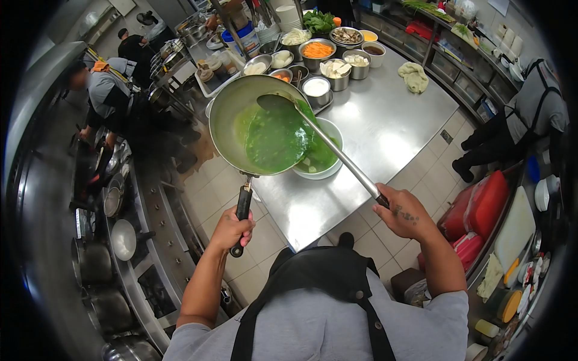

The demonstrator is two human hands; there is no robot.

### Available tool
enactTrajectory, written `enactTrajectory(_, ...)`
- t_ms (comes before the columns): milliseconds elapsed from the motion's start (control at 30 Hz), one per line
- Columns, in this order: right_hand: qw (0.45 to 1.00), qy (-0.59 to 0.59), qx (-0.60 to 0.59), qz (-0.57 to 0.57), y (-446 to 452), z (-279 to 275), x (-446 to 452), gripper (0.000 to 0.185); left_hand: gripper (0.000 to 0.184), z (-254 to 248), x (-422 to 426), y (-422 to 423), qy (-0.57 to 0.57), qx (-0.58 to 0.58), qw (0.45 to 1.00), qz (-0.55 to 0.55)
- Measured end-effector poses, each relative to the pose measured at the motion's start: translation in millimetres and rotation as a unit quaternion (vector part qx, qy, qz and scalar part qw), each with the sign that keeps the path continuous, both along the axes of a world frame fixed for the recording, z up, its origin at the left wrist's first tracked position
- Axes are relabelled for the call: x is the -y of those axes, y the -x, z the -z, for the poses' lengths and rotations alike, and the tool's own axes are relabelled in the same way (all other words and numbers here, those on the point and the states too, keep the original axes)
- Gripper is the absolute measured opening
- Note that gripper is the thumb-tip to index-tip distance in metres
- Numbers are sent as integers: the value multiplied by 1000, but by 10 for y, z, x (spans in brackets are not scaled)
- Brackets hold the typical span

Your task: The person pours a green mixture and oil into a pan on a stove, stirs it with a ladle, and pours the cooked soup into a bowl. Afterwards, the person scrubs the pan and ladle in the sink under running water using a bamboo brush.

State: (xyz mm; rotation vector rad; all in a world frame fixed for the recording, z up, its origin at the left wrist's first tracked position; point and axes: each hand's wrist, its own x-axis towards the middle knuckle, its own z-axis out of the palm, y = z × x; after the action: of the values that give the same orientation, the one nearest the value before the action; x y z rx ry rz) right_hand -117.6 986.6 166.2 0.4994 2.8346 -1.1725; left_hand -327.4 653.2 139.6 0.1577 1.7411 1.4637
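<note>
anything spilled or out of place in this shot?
Brownish patch on the floor tiles, left of the worktop: looks like a spill or stain, can't tell which. Also a crumpled cloth lying loose on the worktop, apart from the food bowls.

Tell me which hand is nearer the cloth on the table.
Right: the right hand, on the ladle, is nearly straight back from the cloth; the left hand, on the pan, is farther left.

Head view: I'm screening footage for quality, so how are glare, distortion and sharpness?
In the head view, glare whitens patches of the steel table and glints off the green liquid; the head view bends toward its dark, rounded edges; in the head view, a co-worker's face at left is blurred, while the ladle looks fairly crisp.
</note>
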Motion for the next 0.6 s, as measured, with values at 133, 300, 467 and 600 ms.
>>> enactTrajectory(133,1000,10,-10,-1,4,3,5,33,13,-24,20,7,2,-7,1000,4)
enactTrajectory(300,1000,17,-6,-7,25,34,6,33,12,-27,52,26,0,-14,1000,10)
enactTrajectory(467,999,28,22,0,28,-58,29,32,13,-21,59,38,13,-30,999,10)
enactTrajectory(600,999,32,25,-3,20,-32,22,32,14,-28,61,58,18,-28,999,5)
